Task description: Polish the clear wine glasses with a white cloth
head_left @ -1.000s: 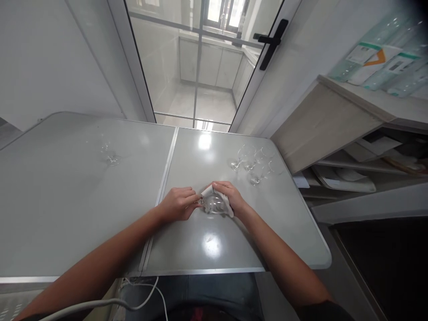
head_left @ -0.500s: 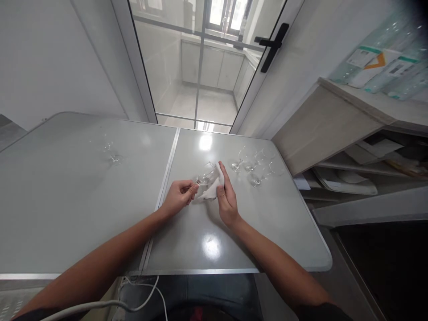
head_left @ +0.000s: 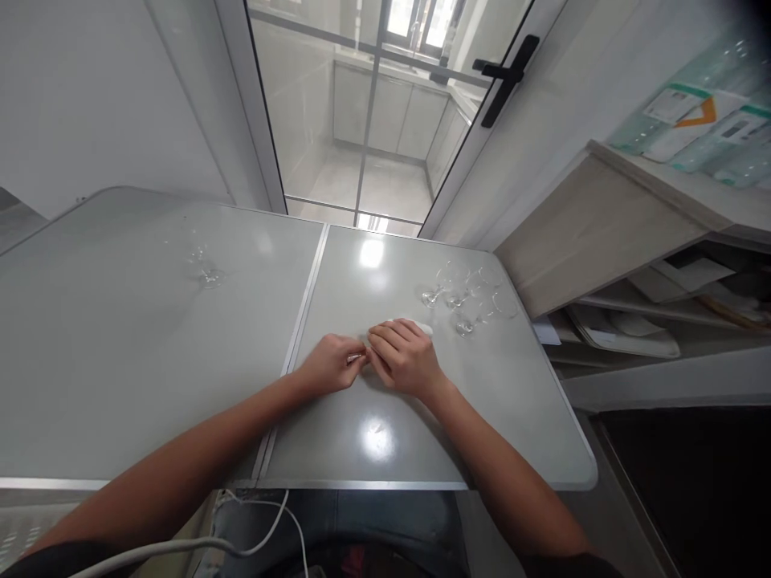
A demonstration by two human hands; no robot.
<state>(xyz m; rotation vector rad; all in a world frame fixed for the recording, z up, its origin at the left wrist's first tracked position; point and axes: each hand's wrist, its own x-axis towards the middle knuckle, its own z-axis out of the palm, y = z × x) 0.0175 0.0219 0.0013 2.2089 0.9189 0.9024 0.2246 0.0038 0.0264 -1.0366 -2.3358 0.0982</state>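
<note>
My left hand (head_left: pixel 331 363) is closed in a pinch on the foot end of a stemmed wine glass (head_left: pixel 355 357); only a small glint of it shows by the fingers. Over the bowl of that glass curls my right hand (head_left: pixel 405 359), closed round it with a white cloth (head_left: pixel 425 328). A strip of the cloth sticks out past the knuckles, and the rest is hidden under the palm. The hands almost touch above the right part of the table. Right of them stand clear stemmed glasses, the nearest glass (head_left: pixel 463 326) a short way from my right hand.
Another clear glass (head_left: pixel 210 277) stands on the left half of the table (head_left: pixel 241 401). A metal seam (head_left: pixel 301 313) divides the tabletop. To the right is a wooden shelf (head_left: pixel 560 241) with plastic bottles (head_left: pixel 692 120) on top. A white cable (head_left: pixel 181 548) hangs at the front edge.
My right hand has turned from upright beside the glass to palm down over it, covering the bowl and most of the cloth. The left hand keeps its pinch, slightly lower.
</note>
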